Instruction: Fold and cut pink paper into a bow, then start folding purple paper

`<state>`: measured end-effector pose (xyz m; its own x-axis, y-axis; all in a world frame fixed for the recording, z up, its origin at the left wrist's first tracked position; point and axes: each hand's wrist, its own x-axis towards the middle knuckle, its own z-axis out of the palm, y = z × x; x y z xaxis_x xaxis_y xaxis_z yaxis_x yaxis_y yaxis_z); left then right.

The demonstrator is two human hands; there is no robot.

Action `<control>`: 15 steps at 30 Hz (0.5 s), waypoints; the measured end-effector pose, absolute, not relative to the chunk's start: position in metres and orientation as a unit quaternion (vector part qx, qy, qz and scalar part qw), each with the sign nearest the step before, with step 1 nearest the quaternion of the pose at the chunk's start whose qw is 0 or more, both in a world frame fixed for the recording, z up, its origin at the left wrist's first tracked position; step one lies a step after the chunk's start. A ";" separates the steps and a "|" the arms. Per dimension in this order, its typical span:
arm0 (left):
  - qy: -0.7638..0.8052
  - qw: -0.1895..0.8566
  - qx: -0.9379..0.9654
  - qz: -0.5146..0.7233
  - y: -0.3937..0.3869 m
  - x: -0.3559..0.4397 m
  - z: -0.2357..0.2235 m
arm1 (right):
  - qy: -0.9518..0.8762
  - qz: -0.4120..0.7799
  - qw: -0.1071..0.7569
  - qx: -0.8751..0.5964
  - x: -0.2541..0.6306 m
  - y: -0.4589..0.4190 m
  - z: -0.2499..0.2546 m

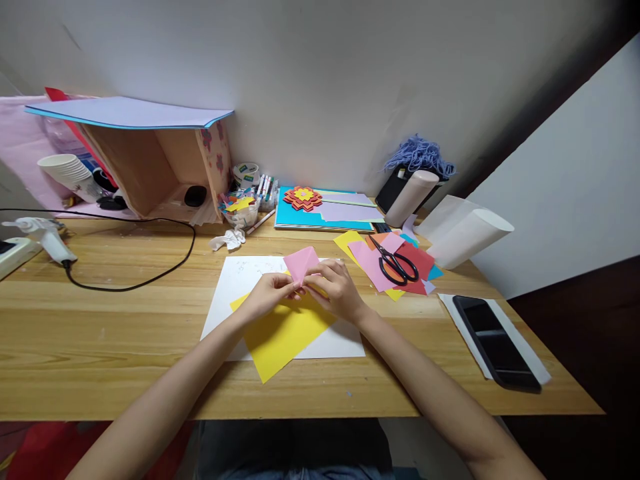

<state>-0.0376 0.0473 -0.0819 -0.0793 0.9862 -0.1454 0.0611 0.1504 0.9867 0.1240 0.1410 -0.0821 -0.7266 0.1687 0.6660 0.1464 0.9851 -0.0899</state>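
Note:
A small pink paper [301, 263], partly folded, is pinched between both my hands above the middle of the wooden desk [125, 320]. My left hand [270, 294] grips its lower left edge with closed fingers. My right hand [336, 289] pinches its right side. Under my hands lie a yellow paper sheet [285, 337] and a white sheet [235, 280].
Black scissors [397, 265] rest on a pile of coloured papers [370, 261] to the right. A black phone [495, 341] lies on white paper at the far right. A glue gun [47, 238] with black cable sits left. A cardboard box [150, 167], paper flower [303, 197] and paper rolls [465, 233] line the wall.

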 end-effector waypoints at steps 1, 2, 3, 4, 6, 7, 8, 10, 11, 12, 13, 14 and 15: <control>0.571 0.495 0.464 0.462 0.047 -0.038 -0.082 | -0.930 0.026 0.354 -0.092 0.124 0.140 -0.082; 0.573 0.490 0.468 0.461 0.047 -0.038 -0.083 | -0.932 0.036 0.348 -0.098 0.124 0.139 -0.082; 0.576 0.484 0.473 0.459 0.047 -0.038 -0.083 | -0.933 0.045 0.342 -0.104 0.124 0.139 -0.082; 0.579 0.478 0.477 0.457 0.047 -0.038 -0.084 | -0.934 0.051 0.337 -0.108 0.124 0.138 -0.082; 0.584 0.471 0.481 0.453 0.047 -0.039 -0.087 | -0.935 0.064 0.329 -0.116 0.123 0.137 -0.083; 0.588 0.468 0.482 0.451 0.047 -0.039 -0.088 | -0.935 0.070 0.327 -0.119 0.124 0.137 -0.083; 0.591 0.465 0.482 0.450 0.047 -0.039 -0.089 | -0.934 0.077 0.326 -0.121 0.124 0.137 -0.083; 0.598 0.453 0.483 0.450 0.046 -0.038 -0.089 | -0.932 0.090 0.328 -0.125 0.124 0.137 -0.083; 0.602 0.446 0.484 0.451 0.046 -0.037 -0.088 | -0.930 0.098 0.329 -0.129 0.124 0.137 -0.083; 0.606 0.439 0.485 0.453 0.046 -0.036 -0.086 | -0.928 0.106 0.331 -0.134 0.124 0.136 -0.082; 0.608 0.433 0.486 0.454 0.046 -0.035 -0.084 | -0.924 0.117 0.335 -0.142 0.124 0.136 -0.081; 0.610 0.428 0.486 0.456 0.045 -0.034 -0.082 | -0.918 0.131 0.340 -0.154 0.124 0.135 -0.081; 0.611 0.423 0.486 0.459 0.045 -0.033 -0.080 | -0.910 0.148 0.349 -0.170 0.123 0.134 -0.080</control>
<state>-0.0326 0.0450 -0.0795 -0.1692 0.9830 -0.0713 0.2059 0.1061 0.9728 0.1233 0.1340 -0.0801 -0.6988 0.4125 0.5844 0.2066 0.8986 -0.3871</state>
